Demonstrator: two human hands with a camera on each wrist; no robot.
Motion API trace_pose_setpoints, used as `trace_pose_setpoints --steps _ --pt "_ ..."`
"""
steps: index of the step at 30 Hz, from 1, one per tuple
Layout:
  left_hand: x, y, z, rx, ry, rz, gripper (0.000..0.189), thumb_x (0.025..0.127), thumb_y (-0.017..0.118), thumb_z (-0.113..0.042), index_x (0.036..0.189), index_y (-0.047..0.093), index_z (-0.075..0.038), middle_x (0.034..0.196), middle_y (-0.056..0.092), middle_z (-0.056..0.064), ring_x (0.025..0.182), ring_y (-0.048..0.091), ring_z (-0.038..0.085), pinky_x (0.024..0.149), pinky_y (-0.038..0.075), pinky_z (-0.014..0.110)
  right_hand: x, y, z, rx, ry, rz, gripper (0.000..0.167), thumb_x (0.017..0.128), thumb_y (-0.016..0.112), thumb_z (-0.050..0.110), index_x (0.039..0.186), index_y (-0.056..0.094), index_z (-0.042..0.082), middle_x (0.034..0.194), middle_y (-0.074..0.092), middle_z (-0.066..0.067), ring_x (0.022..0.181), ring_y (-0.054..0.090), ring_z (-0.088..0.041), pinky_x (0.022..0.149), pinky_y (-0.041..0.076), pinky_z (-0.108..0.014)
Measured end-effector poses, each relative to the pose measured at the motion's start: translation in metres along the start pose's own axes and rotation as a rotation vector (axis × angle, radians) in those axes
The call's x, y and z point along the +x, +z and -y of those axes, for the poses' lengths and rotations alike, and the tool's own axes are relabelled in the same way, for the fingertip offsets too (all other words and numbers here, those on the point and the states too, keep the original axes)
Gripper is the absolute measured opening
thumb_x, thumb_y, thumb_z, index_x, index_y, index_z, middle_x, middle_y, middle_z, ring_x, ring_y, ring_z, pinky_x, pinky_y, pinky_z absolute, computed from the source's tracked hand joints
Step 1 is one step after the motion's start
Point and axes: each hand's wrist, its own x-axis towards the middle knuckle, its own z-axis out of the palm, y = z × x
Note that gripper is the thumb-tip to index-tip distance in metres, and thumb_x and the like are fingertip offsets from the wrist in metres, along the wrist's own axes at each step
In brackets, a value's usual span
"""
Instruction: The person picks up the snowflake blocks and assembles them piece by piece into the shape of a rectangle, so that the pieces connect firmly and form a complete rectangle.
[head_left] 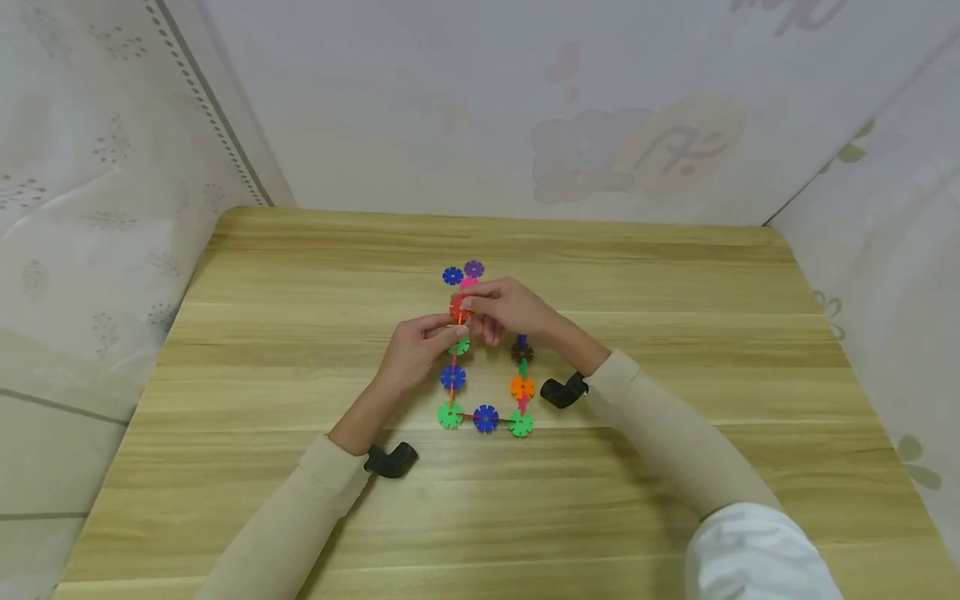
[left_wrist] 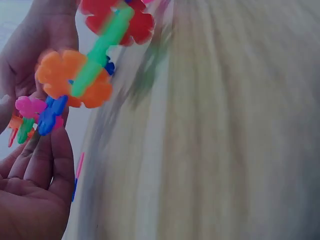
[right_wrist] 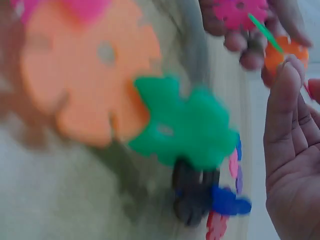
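Slotted plastic snowflake discs form a U-shaped chain (head_left: 485,419) on the table. My left hand (head_left: 411,354) pinches the chain's left side, its thumb over a green disc (head_left: 462,347). Just above, my right hand (head_left: 517,307) pinches a red disc (head_left: 455,310) between thumb and fingers, partly covering it. An orange piece (head_left: 460,319) stands between the red and green discs. In the left wrist view, an orange disc (left_wrist: 52,75) looms close beside my left hand (left_wrist: 37,185). My right hand (right_wrist: 292,150) has its thumb at an orange disc (right_wrist: 298,51) in the right wrist view.
Loose blue (head_left: 452,275), purple (head_left: 474,269) and pink (head_left: 468,283) discs lie beyond my hands. The chain's right side has an orange disc (head_left: 522,387) and a brown disc (head_left: 522,353). Walls with printed patterns stand behind and beside the wooden table (head_left: 675,333).
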Motion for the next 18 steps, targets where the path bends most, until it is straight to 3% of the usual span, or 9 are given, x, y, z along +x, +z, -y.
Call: trace_pose_setpoints --steps 5,9,18 --pt "-0.001 -0.002 -0.002 -0.078 -0.016 0.043 0.047 0.092 0.068 -0.037 0.125 0.063 -0.005 0.106 0.073 0.011 0.089 0.071 0.021 0.079 0.057 0.034 0.007 -0.017 -0.005 0.065 0.011 -0.058 0.036 0.100 0.046 0.015 0.132 0.058 0.003 0.074 0.062 -0.021 0.051 0.057 -0.020 0.054 0.055 -0.038" --pt "-0.001 -0.002 -0.004 -0.084 -0.025 0.071 0.048 0.093 0.067 -0.035 0.131 0.059 -0.007 0.108 0.072 0.012 0.088 0.072 0.022 0.081 0.057 0.035 0.016 -0.030 -0.008 0.062 0.033 -0.119 0.035 0.100 0.048 0.014 0.132 0.060 0.006 0.078 0.064 -0.021 0.055 0.058 -0.023 0.057 0.056 -0.038" --pt "-0.001 0.000 -0.006 -0.061 -0.009 0.062 0.045 0.093 0.067 -0.029 0.131 0.057 -0.007 0.107 0.071 0.015 0.078 0.068 0.015 0.071 0.055 0.030 0.033 -0.042 -0.013 0.048 0.071 -0.150 0.037 0.099 0.054 0.014 0.135 0.057 0.009 0.083 0.065 -0.021 0.060 0.060 -0.020 0.061 0.057 -0.034"
